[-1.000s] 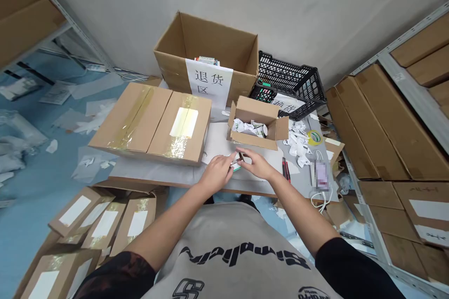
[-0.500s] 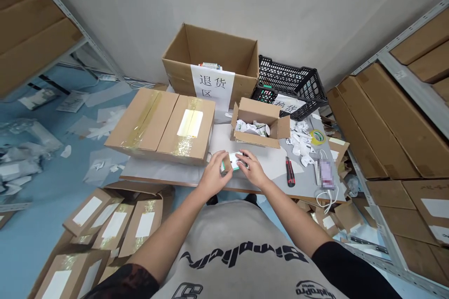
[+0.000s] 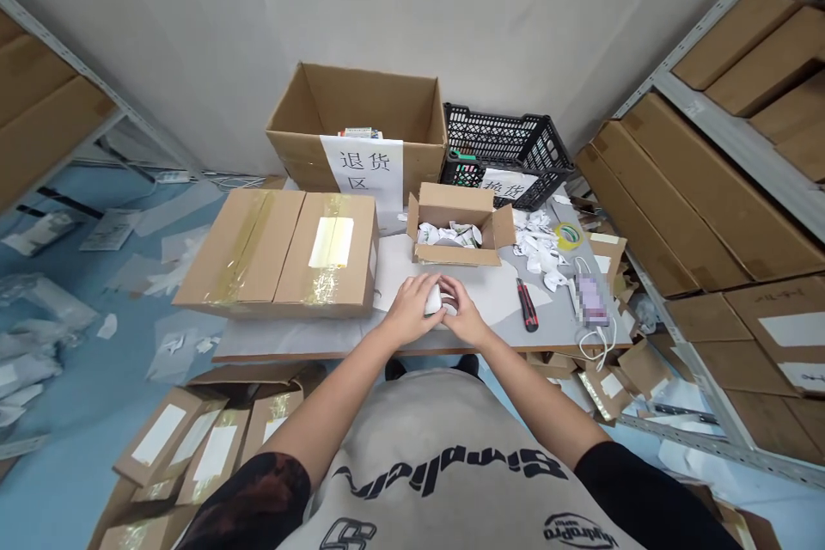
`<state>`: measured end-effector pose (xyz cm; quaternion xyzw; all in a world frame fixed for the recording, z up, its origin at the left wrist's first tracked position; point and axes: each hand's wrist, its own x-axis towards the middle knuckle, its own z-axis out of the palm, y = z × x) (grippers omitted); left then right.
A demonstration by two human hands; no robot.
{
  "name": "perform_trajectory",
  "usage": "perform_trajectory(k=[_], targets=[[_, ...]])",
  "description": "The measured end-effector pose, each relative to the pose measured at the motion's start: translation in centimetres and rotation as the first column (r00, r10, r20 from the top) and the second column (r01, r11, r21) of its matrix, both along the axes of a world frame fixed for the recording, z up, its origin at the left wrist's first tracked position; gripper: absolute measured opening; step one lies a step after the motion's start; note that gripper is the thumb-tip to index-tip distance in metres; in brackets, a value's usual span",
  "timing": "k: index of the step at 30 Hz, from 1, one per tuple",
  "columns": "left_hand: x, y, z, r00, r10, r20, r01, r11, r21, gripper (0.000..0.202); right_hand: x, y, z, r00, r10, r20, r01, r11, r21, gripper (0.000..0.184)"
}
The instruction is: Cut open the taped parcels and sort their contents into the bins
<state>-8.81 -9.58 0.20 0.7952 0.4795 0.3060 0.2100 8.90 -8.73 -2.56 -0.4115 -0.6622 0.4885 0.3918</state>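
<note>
Paper scraps (image 3: pixel 449 234), white and crumpled, fill the small open cardboard box (image 3: pixel 457 254) on the table (image 3: pixel 290 345). Behind it we see a big open carton (image 3: pixel 354 94) with a printed packet (image 3: pixel 358 132) inside, and a black plastic crate (image 3: pixel 509 137) beside it. The paper sign (image 3: pixel 361 163) on the carton reads 退货区, and the paper sign (image 3: pixel 509 184) at the crate reads 换货.

Our left hand (image 3: pixel 412 309) and right hand (image 3: pixel 465 322) close in a narrow grip around a small white object (image 3: pixel 433 301), in front of the small box. The fingers hide most of it, so we cannot tell what it is. Near the right hand lies a utility knife (image 3: pixel 527 305). Further right, a flat item (image 3: pixel 591 299) is blurred and we cannot read it.
</note>
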Motion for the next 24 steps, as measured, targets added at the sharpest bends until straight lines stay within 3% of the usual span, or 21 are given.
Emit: perform_trajectory(k=[3, 7, 10, 16, 20, 24], targets=[[0.1, 0.6, -0.9, 1.000, -0.005, 0.002, 0.005, 1.000, -0.031, 0.072, 0.3, -0.4, -0.4, 0.999, -0.014, -0.046, 0.014, 1.000, 0.000, 0.065], [0.0, 1.0, -1.3, 1.000, -0.025, -0.012, 0.025, 0.999, -0.029, 0.062, 1.0, -0.8, -0.5, 1.000, -0.019, 0.012, 0.018, 0.998, 0.067, 0.052], [0.0, 1.1, -1.1, 0.999, -0.036, -0.012, 0.036, 0.999, -0.017, 0.053, 1.3, -0.8, -0.1, 0.988, -0.049, 0.146, 0.019, 0.980, 0.197, 0.053], [0.2, 1.1, -1.1, 0.998, 0.009, 0.058, -0.009, 1.000, 0.000, 0.046, 1.4, -0.6, 0.3, 0.933, -0.107, 0.343, -0.066, 0.887, 0.456, 0.051], [0.3, 1.0, -1.2, 0.997, 0.014, 0.071, -0.014, 1.000, 0.008, 0.043, 1.5, -0.6, -0.2, 0.914, -0.106, 0.391, -0.111, 0.863, 0.493, 0.047], [0.4, 1.0, -1.5, 0.997, 0.041, 0.073, -0.039, 0.999, -0.018, 0.040, 1.3, -1.0, -0.5, 0.919, -0.127, 0.372, -0.073, 0.875, 0.479, 0.041]])
